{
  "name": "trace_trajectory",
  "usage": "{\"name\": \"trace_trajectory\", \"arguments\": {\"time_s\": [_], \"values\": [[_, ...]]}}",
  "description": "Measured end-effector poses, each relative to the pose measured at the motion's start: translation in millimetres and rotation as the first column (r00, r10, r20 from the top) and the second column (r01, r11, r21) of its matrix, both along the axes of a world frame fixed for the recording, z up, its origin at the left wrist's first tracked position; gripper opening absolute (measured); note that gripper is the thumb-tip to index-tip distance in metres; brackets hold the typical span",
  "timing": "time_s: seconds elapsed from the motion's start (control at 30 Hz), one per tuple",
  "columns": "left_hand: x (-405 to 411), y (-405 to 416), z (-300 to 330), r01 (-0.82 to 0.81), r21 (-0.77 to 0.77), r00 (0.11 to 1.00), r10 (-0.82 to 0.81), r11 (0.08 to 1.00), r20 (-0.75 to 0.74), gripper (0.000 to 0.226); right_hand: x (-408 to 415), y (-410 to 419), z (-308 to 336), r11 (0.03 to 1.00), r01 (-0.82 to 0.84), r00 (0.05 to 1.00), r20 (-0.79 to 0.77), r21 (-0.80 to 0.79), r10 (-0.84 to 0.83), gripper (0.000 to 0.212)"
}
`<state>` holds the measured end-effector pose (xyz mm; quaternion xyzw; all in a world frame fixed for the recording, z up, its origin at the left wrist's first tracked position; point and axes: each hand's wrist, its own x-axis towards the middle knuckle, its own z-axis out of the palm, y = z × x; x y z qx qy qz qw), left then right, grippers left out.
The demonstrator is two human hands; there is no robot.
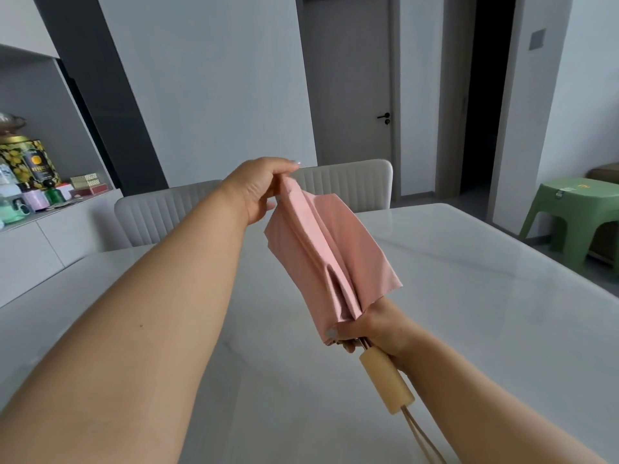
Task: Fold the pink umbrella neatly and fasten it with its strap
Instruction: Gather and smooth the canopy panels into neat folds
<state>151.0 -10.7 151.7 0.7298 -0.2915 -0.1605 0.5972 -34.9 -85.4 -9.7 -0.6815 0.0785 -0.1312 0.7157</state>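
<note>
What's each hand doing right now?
Left hand: fingers pinch the top end of the pink umbrella.
Right hand: grips the umbrella's lower end, just above the handle.

Bare forearms; pale-polished nails

I am seeing soft, even daylight filling the room, bright but not harsh. The glossy white marble worktop [469, 279] is throwing back pale sheen along its far right side. Walls and the grey door frame [397, 95] are bowing at the edges from the wide lens. The dark open doorway [485, 95] is lying in deep shadow.
</note>
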Motion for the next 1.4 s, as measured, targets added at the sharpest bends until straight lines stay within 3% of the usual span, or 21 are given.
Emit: {"name": "trace_trajectory", "arguments": {"time_s": [0.13, 0.23, 0.37, 0.47, 0.63, 0.73, 0.83, 0.97, 1.2, 1.4], "values": [[-3.3, 2.6, -0.6, -0.036, 0.102, 0.992, 0.024, 0.994, 0.122, 0.019, 0.7, -0.8, -1.4, 1.000, -0.014, 1.000, 0.005, -0.002, 0.014, 0.032], [-9.8, 0.2, -1.5, -0.129, -0.051, 0.981, 0.135, 0.990, 0.139, 0.018, 0.9, -1.2, -0.5, 1.000, -0.013, 1.000, 0.026, 0.013, 0.013, 0.030], [-41.0, 5.8, -21.4, -0.155, -0.135, 0.967, 0.178, 0.979, 0.183, 0.016, 3.9, -4.8, -1.8, 0.998, 0.030, 0.999, 0.031, 0.063, -0.032, 0.031], [-75.1, 14.0, -53.3, -0.138, -0.182, 0.980, 0.160, 0.974, 0.117, 0.020, 7.0, -10.3, -5.2, 0.987, 0.087, 0.995, 0.031, 0.133, -0.091, 0.043], [-124.1, 29.5, -100.6, -0.132, -0.176, 0.980, 0.103, 0.975, -0.168, 0.035, 8.5, -17.6, -6.6, 0.974, 0.165, 0.984, 0.039, 0.157, -0.173, 0.054], [-143.7, 38.0, -111.6, -0.058, -0.232, 0.908, -0.045, 0.971, -0.416, 0.040, 7.2, -20.6, -7.2, 0.973, 0.185, 0.979, 0.059, 0.134, -0.195, 0.047], [-159.7, 42.2, -119.1, 0.040, -0.276, 0.828, -0.187, 0.960, -0.529, 0.046, 6.8, -23.1, -6.7, 0.970, 0.204, 0.971, 0.097, 0.129, -0.217, 0.038], [-173.8, 40.8, -126.7, 0.102, -0.330, 0.766, -0.285, 0.939, -0.576, 0.049, 7.4, -25.3, -7.0, 0.973, 0.208, 0.966, 0.138, 0.099, -0.221, 0.024], [-173.5, 31.9, -132.7, 0.056, -0.436, 0.697, -0.348, 0.898, -0.627, 0.049, 7.9, -24.7, -7.4, 0.970, 0.240, 0.961, 0.130, 0.038, -0.243, 0.023], [-172.4, 29.0, -131.0, -0.040, -0.642, 0.439, -0.564, 0.765, -0.699, 0.033, 12.1, -26.3, -7.6, 0.964, 0.266, 0.960, 0.100, -0.025, -0.262, 0.034]]}}
